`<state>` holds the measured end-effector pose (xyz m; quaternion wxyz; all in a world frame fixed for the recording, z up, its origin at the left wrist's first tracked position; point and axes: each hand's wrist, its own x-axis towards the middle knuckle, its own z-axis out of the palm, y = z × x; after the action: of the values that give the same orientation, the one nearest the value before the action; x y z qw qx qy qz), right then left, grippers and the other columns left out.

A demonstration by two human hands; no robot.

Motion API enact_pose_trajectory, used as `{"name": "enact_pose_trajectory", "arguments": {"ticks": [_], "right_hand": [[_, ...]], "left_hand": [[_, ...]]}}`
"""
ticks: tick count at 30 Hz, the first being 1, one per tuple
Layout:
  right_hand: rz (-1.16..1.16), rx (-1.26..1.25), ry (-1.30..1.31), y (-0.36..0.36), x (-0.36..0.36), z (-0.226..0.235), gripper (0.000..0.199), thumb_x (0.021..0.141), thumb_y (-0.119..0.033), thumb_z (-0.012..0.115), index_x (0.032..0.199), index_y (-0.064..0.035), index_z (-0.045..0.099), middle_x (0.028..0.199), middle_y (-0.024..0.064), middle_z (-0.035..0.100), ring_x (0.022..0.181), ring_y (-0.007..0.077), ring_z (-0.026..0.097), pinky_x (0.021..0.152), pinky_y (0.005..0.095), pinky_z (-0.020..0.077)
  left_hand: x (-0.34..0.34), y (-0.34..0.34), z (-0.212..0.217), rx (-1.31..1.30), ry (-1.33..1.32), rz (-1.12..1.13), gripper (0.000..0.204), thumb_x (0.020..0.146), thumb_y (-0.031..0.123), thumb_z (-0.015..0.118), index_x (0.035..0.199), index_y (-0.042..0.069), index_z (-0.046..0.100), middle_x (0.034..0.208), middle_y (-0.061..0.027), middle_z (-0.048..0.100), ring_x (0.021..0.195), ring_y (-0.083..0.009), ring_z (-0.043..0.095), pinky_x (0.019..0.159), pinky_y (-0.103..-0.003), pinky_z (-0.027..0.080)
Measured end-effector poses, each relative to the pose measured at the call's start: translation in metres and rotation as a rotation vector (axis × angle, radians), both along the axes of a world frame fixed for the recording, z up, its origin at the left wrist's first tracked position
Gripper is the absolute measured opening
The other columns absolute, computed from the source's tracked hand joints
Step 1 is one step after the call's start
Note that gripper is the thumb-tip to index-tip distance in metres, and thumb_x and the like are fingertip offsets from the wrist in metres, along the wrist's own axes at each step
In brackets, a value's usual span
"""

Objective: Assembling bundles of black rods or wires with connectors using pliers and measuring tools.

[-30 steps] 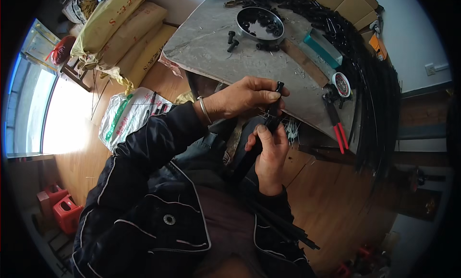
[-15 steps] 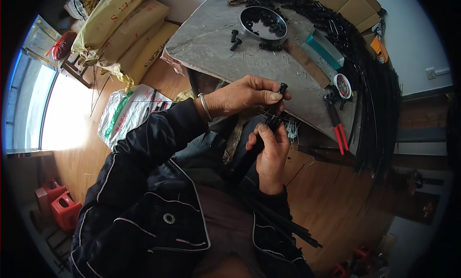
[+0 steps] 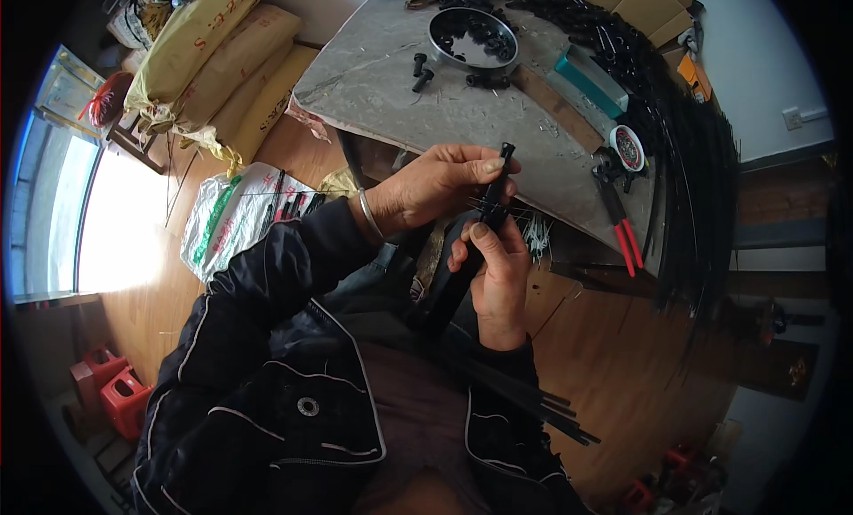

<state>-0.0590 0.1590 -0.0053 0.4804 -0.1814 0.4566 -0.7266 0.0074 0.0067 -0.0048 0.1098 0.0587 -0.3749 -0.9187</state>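
Note:
My left hand (image 3: 442, 182), with a bracelet at the wrist, pinches a slim black tubular fitting (image 3: 507, 151) between thumb and fingers, its flared end upward. Just below it, my right hand (image 3: 499, 279) grips a black piece (image 3: 492, 215) with the thumb pressed against it. Thin wires stick out sideways where the two black parts meet; whether the parts are joined I cannot tell. A long dark shaft (image 3: 449, 279) runs down from beside my right fingers toward my lap. Several black rods (image 3: 551, 413) lie by my right forearm.
The grey table (image 3: 373, 88) ahead bears a round metal dish (image 3: 473, 37) of black parts, loose black fittings (image 3: 422, 79), a teal box (image 3: 591, 81), a small white bowl (image 3: 627, 149) and red-handled pliers (image 3: 626, 239). Bundled black rods (image 3: 693, 186) hang over its right side. Yellow sacks (image 3: 240, 66) are stacked left.
Both hands keep their holds and have shifted slightly left in the picture. The upper fitting now shows more of its length, nearly in line with the lower piece. The whole view has moved a little.

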Motion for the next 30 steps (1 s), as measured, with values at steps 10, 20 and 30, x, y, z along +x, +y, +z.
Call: {"name": "enact_pose_trajectory", "arguments": {"ticks": [10,20,30], "right_hand": [[-0.085,0.003,0.040,0.001,-0.002,0.002,0.023,0.089,-0.017,0.067,0.103,-0.0009,0.059,0.081,0.0050,0.060,0.066,0.0144,0.058,0.058,0.0263,0.0474],[0.101,0.068,0.566,0.016,-0.041,-0.005,0.024,0.084,-0.020,0.074,0.097,-0.0012,0.068,0.077,0.0023,0.067,0.073,0.0071,0.059,0.067,0.0264,0.0472],[0.320,-0.025,-0.088,0.018,-0.055,-0.047,0.036,0.075,-0.028,0.082,0.096,-0.0024,0.068,0.084,-0.0017,0.064,0.078,0.0073,0.058,0.073,0.0228,0.0451]], "left_hand": [[0.020,0.023,0.008,-0.407,-0.256,0.159,0.038,0.084,0.002,0.070,0.119,-0.001,0.055,0.107,-0.0062,0.062,0.097,-0.0136,0.059,0.086,-0.027,0.048],[0.015,0.045,0.008,-0.388,-0.210,0.275,0.030,0.086,0.001,0.067,0.116,0.001,0.059,0.098,-0.0028,0.066,0.090,-0.0094,0.060,0.082,-0.023,0.049],[0.006,0.042,-0.006,-0.143,-0.075,0.058,0.030,0.086,0.006,0.069,0.116,0.004,0.063,0.104,-0.0007,0.066,0.095,-0.0114,0.060,0.091,-0.028,0.046]]}}
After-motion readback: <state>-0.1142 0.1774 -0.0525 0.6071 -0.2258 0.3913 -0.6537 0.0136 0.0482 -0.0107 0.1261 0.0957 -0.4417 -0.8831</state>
